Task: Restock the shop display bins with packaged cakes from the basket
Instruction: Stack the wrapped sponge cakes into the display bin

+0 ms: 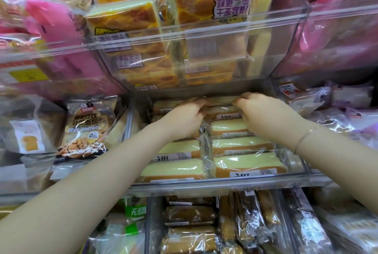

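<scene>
A clear display bin (214,185) in the middle shelf holds two rows of pale yellow packaged cakes (243,144) in clear wrap. Both my hands reach deep into its back. My left hand (184,118) and my right hand (263,114) pinch the two ends of one wrapped cake (219,100) at the rear of the bin, just under the shelf above. The basket is not in view.
Above hangs a clear bin (204,32) stacked with orange-topped cakes. A Rye Walnuts bread bag (86,128) stands in the bin to the left. Brown wrapped cakes (190,214) fill the bin below. Pink packages (57,28) crowd the upper left and right.
</scene>
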The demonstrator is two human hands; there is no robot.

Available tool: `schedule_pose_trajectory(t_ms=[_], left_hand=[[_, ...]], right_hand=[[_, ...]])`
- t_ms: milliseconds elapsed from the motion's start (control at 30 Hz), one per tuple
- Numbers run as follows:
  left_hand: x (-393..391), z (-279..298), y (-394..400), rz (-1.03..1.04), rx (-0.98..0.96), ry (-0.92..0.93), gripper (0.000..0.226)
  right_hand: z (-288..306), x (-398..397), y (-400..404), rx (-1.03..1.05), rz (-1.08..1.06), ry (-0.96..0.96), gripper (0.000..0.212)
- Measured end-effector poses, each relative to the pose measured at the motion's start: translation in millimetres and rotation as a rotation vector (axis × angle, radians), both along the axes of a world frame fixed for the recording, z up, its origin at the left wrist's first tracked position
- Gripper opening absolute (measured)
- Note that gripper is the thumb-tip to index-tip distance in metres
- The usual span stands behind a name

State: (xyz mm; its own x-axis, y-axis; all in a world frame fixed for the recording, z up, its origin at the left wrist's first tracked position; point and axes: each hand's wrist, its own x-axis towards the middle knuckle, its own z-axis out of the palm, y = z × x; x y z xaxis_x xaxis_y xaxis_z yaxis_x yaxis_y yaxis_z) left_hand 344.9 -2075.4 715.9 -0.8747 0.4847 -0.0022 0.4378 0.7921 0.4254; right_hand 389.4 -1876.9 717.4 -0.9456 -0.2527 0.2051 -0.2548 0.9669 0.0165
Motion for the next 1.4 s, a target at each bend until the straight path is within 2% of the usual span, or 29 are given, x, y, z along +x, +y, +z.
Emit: schedule_pose_trajectory(t_ms=[133, 367, 533, 633, 700, 767, 833, 900, 967, 1033, 1133, 1233, 1333, 1400], left_hand=[[23, 0, -44, 0.043, -0.091, 0.034, 0.045], [44, -12, -51, 0.098, -0.291, 0.008, 0.046], [38, -7, -49, 0.191, -0.121, -0.043, 0.043], [40, -5, -46, 0.205, -0.056, 0.032, 0.044], [39, -4, -34, 0.165, -0.037, 0.075, 0.044], [31, -3, -18, 0.085, -0.045, 0.099, 0.043], [16, -3, -1, 0.046, -0.042, 0.104, 0.042], [-1, -2, 12, 0.100, -0.030, 0.068, 0.043], [-18, -3, 19, 0.150, -0.069, 0.046, 0.042], [-30, -6, 20, 0.149, -0.099, 0.065, 0.036], [-40, -11, 15, 0.170, 0.014, 0.057, 0.027], [-44, -12, 12, 0.169, 0.085, 0.030, 0.025], [-47, -12, 14, 0.151, 0.089, 0.036, 0.031], [-48, -12, 17, 0.137, 0.087, 0.036, 0.026]], right_hand=[[-8, 23, -2, -0.162, 0.047, -0.121, 0.044], [-11, 21, -15, -0.173, -0.045, -0.277, 0.041], [9, 13, -20, -0.224, -0.120, -0.382, 0.042], [12, 10, -20, -0.293, -0.186, -0.301, 0.037], [12, 5, -18, -0.220, -0.215, -0.146, 0.031], [15, -1, -14, -0.038, -0.211, -0.059, 0.024], [18, -8, -11, 0.205, -0.173, -0.074, 0.022], [21, -17, -8, 0.426, -0.125, -0.128, 0.023], [25, -26, -5, 0.553, -0.099, -0.177, 0.023], [26, -32, -2, 0.615, -0.078, -0.156, 0.022], [21, -35, -3, 0.647, -0.093, -0.142, 0.023], [20, -38, -4, 0.630, -0.139, -0.153, 0.025], [16, -44, -8, 0.604, -0.174, -0.151, 0.026], [9, -49, -11, 0.552, -0.201, -0.144, 0.029]])
